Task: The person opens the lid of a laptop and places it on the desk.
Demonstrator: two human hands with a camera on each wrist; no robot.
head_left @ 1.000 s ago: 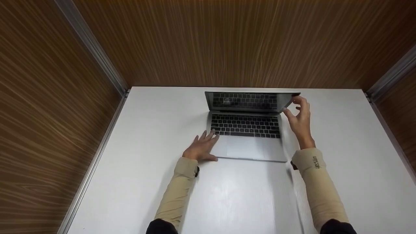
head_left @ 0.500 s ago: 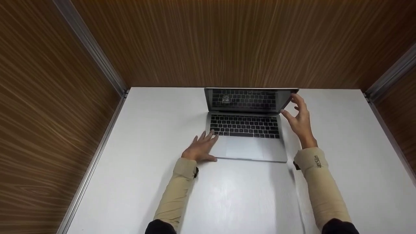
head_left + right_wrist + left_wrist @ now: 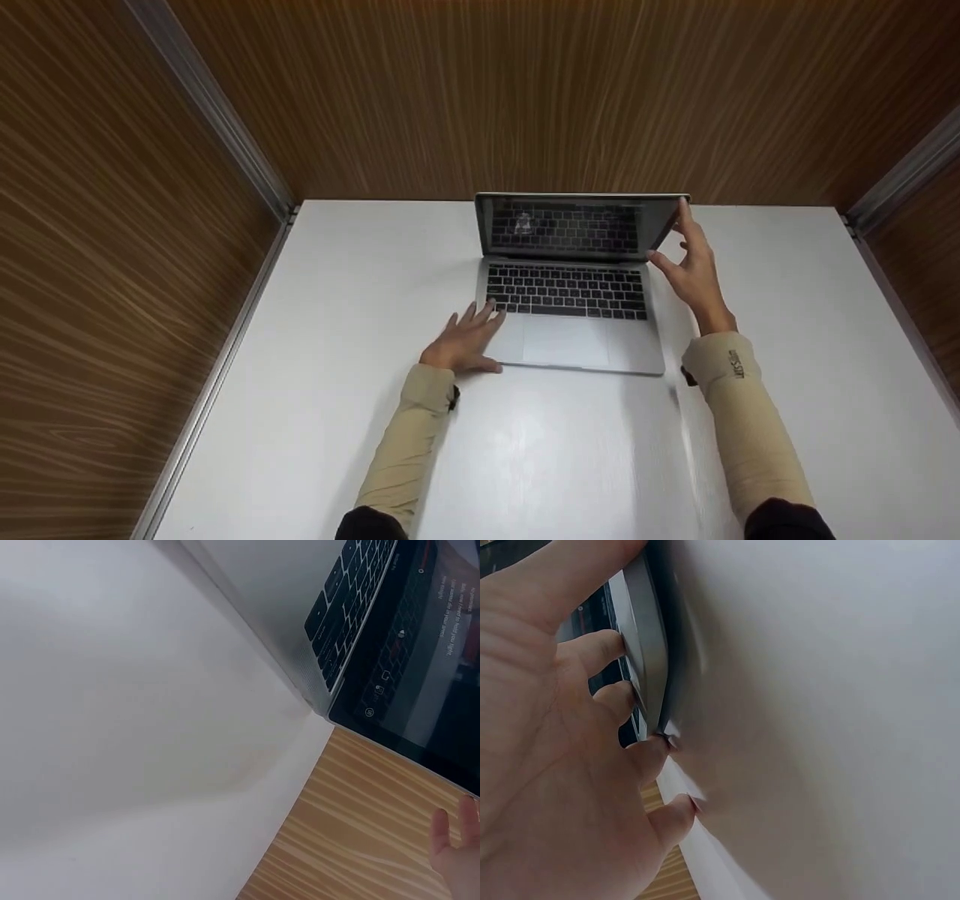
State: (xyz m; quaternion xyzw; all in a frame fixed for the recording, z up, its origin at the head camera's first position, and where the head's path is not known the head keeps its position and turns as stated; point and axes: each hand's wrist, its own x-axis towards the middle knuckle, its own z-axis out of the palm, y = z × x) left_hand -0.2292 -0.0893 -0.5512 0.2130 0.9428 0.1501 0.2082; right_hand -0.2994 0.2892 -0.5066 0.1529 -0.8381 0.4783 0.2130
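A silver laptop (image 3: 566, 341) lies on the white table, its lid raised and tilted back. The dark screen (image 3: 570, 225) mirrors the keyboard (image 3: 566, 291) in the head view. My left hand (image 3: 463, 341) rests spread over the laptop's left front corner, thumb at the front edge. In the left wrist view, two of its fingers (image 3: 604, 651) reach over the base beside the keys, while the others touch the table. My right hand (image 3: 694, 277) is at the lid's right side. Its index finger extends to the upper corner, and the thumb is low by the hinge.
The white table (image 3: 360, 277) ends at a wood-grain panel (image 3: 525, 97) behind the laptop. Another panel (image 3: 112, 300) rises on the left, with a metal strip along its foot. A third wood panel (image 3: 926, 247) stands at the right.
The lid has tilted up and back, its top edge now overlapping the rear panel in the head view. My right index finger has risen with it and straightened. The left hand stays in place.
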